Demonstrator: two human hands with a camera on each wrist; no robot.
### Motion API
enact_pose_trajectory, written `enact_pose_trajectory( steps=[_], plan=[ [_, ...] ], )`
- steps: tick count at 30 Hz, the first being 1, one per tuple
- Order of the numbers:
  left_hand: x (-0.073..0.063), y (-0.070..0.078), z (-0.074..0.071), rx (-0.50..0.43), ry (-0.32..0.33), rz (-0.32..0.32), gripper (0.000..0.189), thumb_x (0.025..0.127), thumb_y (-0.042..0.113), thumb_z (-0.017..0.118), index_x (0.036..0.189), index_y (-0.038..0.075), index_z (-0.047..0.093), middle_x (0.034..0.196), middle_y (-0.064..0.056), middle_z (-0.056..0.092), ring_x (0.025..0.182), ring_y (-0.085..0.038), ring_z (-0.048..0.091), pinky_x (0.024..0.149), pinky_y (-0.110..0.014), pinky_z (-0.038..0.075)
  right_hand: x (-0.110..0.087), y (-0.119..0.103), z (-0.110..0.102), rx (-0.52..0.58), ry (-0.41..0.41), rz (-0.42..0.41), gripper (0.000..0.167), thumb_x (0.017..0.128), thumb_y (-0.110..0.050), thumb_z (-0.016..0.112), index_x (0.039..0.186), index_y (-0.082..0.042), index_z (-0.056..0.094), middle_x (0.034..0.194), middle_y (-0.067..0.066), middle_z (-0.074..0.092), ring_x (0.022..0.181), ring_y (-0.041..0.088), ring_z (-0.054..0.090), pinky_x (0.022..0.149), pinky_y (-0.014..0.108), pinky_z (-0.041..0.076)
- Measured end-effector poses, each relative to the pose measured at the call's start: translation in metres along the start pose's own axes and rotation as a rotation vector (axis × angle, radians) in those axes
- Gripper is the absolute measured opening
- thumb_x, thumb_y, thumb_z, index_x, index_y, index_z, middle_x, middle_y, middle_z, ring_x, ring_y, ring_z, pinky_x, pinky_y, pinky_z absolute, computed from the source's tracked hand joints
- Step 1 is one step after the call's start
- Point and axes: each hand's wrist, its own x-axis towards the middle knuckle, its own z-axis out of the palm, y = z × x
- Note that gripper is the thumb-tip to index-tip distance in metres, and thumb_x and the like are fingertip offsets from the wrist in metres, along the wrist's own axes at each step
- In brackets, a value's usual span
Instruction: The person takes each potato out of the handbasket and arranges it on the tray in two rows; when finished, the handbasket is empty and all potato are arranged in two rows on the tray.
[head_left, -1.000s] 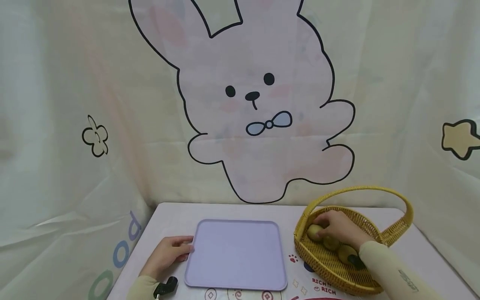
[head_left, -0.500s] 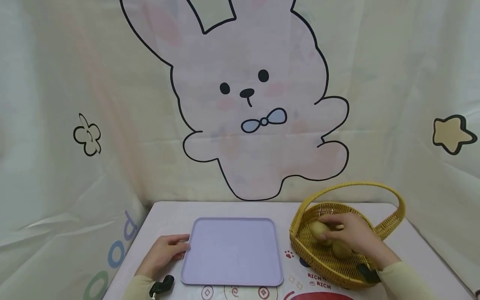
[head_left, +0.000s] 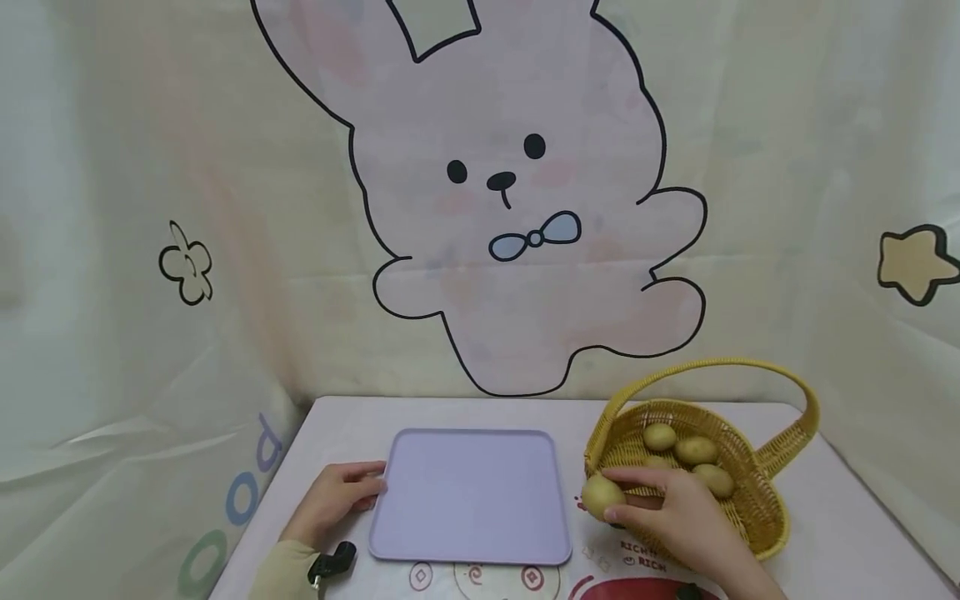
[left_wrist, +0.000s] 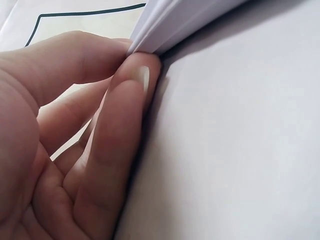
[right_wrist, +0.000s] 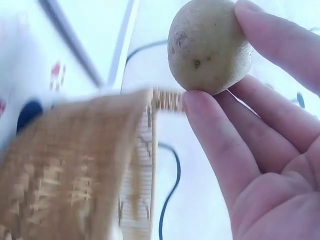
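My right hand (head_left: pixel 678 517) pinches a pale yellow-brown potato (head_left: pixel 602 497) between thumb and fingertips, in front of the basket's left rim. In the right wrist view the potato (right_wrist: pixel 207 45) shows small dark eyes and stands out beyond the wicker basket (right_wrist: pixel 75 175). Several more potatoes (head_left: pixel 696 451) lie inside the yellow basket (head_left: pixel 776 529), partly behind my right hand. At the left, my left hand (head_left: pixel 330 504) holds the side edge of a flat lilac tray (head_left: pixel 472 500). Up close in the left wrist view, thumb and forefinger pinch the tray's edge (left_wrist: pixel 165 25).
The basket's tall arched handle (head_left: pixel 720 364) rises at the right over its far side. A white table mat (head_left: pixel 345 425) with printed red lettering and figures covers the table. Behind it hangs a curtain (head_left: pixel 465 275) with a large cartoon rabbit.
My right hand has lifted a potato out of the basket and carried it left and toward me, past the rim. My left hand stays at the tray's edge.
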Motion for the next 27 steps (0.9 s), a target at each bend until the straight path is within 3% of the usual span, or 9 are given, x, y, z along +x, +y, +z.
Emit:
enact_pose_trajectory(
  steps=[4, 7, 11, 19, 27],
  plan=[
    [-0.004, -0.001, -0.003, -0.009, 0.016, -0.005, 0.045, 0.090, 0.020, 0.086, 0.132, 0.004, 0.077, 0.102, -0.006, 0.080, 0.077, -0.009, 0.069, 0.070, -0.021, 0.057, 0.015, -0.012, 0.024, 0.070, -0.046, -0.048, 0.055, 0.082, -0.041, 0.093, 0.130, -0.018, 0.079, 0.136, 0.013, 0.074, 0.110, 0.016, 0.079, 0.086, 0.023, 0.063],
    [-0.005, -0.001, -0.003, -0.018, 0.025, -0.013, 0.043, 0.090, 0.020, 0.086, 0.130, 0.005, 0.078, 0.101, -0.005, 0.080, 0.075, -0.008, 0.069, 0.068, -0.020, 0.057, 0.030, -0.020, 0.042, 0.118, -0.065, -0.132, 0.052, 0.084, -0.033, 0.093, 0.129, -0.010, 0.079, 0.133, 0.017, 0.075, 0.112, 0.024, 0.079, 0.086, 0.024, 0.063],
    [-0.002, -0.002, 0.000, -0.049, 0.006, -0.012, 0.043, 0.090, 0.020, 0.086, 0.129, 0.005, 0.079, 0.094, -0.002, 0.079, 0.073, -0.008, 0.067, 0.067, -0.020, 0.057, 0.056, -0.031, 0.068, 0.111, -0.061, -0.219, 0.049, 0.083, -0.027, 0.094, 0.125, -0.006, 0.080, 0.126, 0.016, 0.078, 0.110, 0.030, 0.080, 0.086, 0.023, 0.063],
    [0.002, -0.004, 0.005, -0.080, -0.009, -0.001, 0.042, 0.089, 0.018, 0.085, 0.128, 0.003, 0.079, 0.095, -0.004, 0.079, 0.073, -0.009, 0.067, 0.067, -0.022, 0.057, 0.113, -0.046, 0.125, 0.139, -0.098, -0.206, 0.049, 0.081, -0.027, 0.096, 0.124, -0.009, 0.081, 0.124, 0.009, 0.080, 0.110, 0.027, 0.078, 0.087, 0.023, 0.063],
    [-0.003, 0.002, 0.001, -0.083, -0.001, -0.003, 0.041, 0.088, 0.016, 0.086, 0.126, 0.004, 0.080, 0.092, -0.003, 0.078, 0.070, -0.009, 0.066, 0.067, -0.022, 0.057, 0.151, -0.060, 0.178, 0.171, -0.114, -0.235, 0.047, 0.078, -0.023, 0.097, 0.121, -0.009, 0.083, 0.117, 0.005, 0.082, 0.111, 0.023, 0.076, 0.089, 0.029, 0.063]
  ],
)
